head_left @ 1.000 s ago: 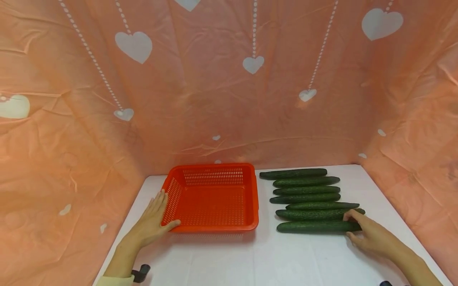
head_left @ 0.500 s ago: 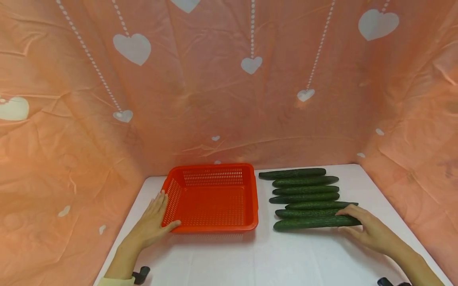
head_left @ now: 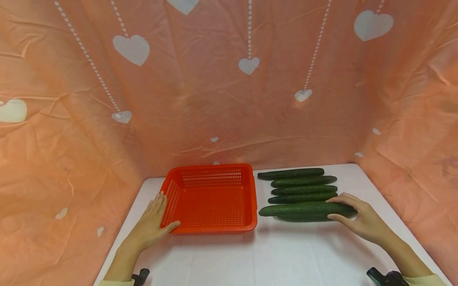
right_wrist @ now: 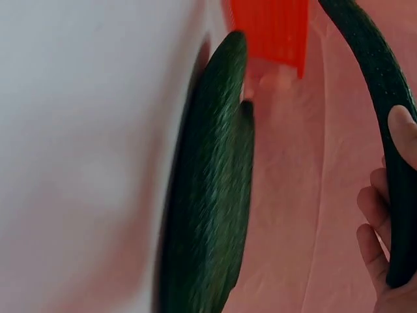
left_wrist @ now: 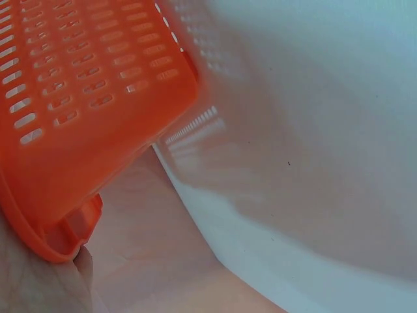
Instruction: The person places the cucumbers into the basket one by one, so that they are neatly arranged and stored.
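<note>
My right hand [head_left: 366,220] grips a long dark green cucumber [head_left: 286,209] near its right end, thumb on the near side and fingers over the far side. It is lifted above the table, as the right wrist view shows it apart from the cucumbers [right_wrist: 208,182] below. In the head view it covers most of one lying cucumber [head_left: 304,218]. My left hand [head_left: 152,222] rests on the left front corner of a red plastic basket [head_left: 214,229], fingers extended along the left rim and thumb on the front rim. The basket holds nothing.
Several more cucumbers [head_left: 304,190] lie in a row to the basket's right, on the white table [head_left: 214,262]. Orange cloth [head_left: 214,99] with white hearts hangs behind and on both sides. A dark camera mount [head_left: 388,278] sits at the right wrist.
My right hand has picked up the nearest cucumber and carried it up, left and away from me, over the other cucumbers. My left hand stays on the basket.
</note>
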`<state>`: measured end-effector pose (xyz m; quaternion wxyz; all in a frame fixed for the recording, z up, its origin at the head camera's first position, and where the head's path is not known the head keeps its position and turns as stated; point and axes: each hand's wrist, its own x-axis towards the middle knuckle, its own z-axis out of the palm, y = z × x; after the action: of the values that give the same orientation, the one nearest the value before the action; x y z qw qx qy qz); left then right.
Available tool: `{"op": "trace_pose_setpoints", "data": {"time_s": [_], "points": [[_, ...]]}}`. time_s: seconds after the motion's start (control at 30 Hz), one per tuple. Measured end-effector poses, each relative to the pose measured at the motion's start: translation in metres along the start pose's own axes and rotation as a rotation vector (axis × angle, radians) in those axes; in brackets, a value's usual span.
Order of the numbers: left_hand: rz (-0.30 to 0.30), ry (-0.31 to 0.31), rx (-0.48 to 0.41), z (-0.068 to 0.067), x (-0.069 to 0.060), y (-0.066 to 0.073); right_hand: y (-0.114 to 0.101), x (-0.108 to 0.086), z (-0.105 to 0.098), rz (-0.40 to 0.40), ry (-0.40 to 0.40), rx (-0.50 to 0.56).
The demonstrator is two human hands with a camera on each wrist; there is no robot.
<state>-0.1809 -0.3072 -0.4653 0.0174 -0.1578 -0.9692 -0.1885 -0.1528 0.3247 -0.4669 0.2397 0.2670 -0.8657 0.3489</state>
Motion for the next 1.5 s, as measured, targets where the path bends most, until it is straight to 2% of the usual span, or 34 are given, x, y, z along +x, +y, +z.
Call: {"op": "trace_pose_setpoints", "data": {"time_s": [0.23,0.37,0.63,0.93,1.23,1.5], "points": [[-0.012,-0.02,0.008,0.002,0.002,-0.003,-0.023,0.016,0.015,0.084,0.021,0.029],[-0.007,-0.014,0.006,0.001,0.001,-0.003,-0.035,0.029,0.025,0.118,0.019,0.01],[-0.02,-0.02,0.009,0.0,0.003,-0.001,-0.047,0.053,0.056,0.167,-0.012,0.02],[-0.033,-0.015,-0.002,0.0,0.0,-0.002,-0.061,0.082,0.099,0.166,-0.052,0.107],[-0.025,-0.014,0.01,0.0,0.002,0.0,-0.079,0.102,0.136,0.198,-0.147,0.222],[-0.02,-0.013,0.017,0.001,0.001,-0.002,-0.097,0.121,0.168,0.131,-0.208,0.245]]}}
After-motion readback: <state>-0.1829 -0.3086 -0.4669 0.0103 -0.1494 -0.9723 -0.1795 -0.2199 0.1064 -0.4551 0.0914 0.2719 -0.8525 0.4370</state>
